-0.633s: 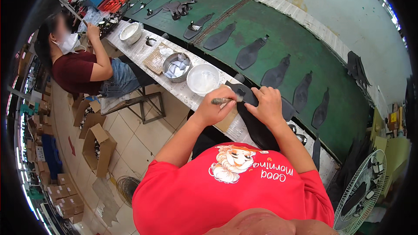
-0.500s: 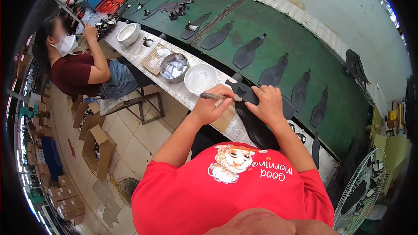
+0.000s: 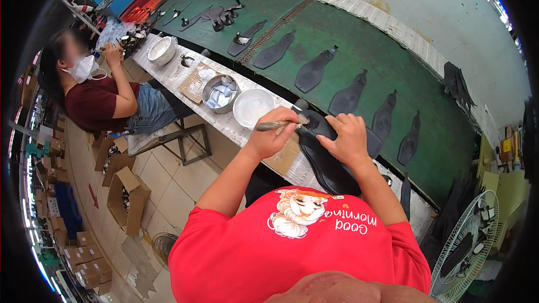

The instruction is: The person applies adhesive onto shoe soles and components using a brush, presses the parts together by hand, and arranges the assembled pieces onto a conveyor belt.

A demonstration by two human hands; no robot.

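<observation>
From where I stood, the left hand had its thumb and fingers pinched round the handle of a brush, whose bristles met a black sole. That sole lay over the narrow bench, between the hands. The right hand gripped the sole's right-hand part, the thumb on the upper face; its fingers were curled at the far edge, their undersides hidden.

Obstructions noted: a white bowl stood just beside the left hand, with a metal tin of pale pieces next to it. A stack of black soles crowded the near side, beside a brown board. The right hand partly masked another sole behind it.

Beyond the bench ran a green belt bearing a spaced row of soles. To the left, a masked co-worker sat on a stool, hands raised. An open carton occupied the floor, and a fan stood at the right.
</observation>
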